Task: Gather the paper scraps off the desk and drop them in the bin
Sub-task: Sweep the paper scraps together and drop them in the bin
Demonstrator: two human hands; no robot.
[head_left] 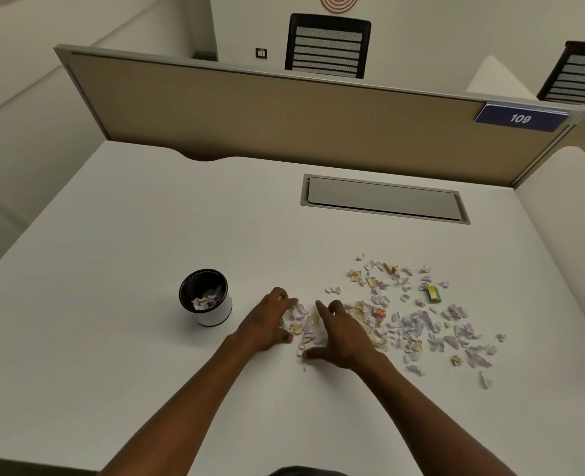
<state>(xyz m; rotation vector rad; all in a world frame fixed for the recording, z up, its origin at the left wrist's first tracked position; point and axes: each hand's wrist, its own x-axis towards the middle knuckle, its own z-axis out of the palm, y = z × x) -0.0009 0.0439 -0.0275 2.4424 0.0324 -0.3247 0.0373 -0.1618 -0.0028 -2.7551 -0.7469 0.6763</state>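
Several torn paper scraps, white, lilac and tan, lie scattered over the right half of the white desk. A small heap of scraps sits between my two hands. My left hand curls its fingers against the heap's left side. My right hand lies on the heap's right side with fingers and thumb spread. A small round bin, black inside with a white wall, stands left of my left hand and holds a few scraps.
A yellow wrapper and a small red-and-white piece lie among the scraps. A grey cable hatch is set into the desk behind them. A tan partition closes the desk's far edge.
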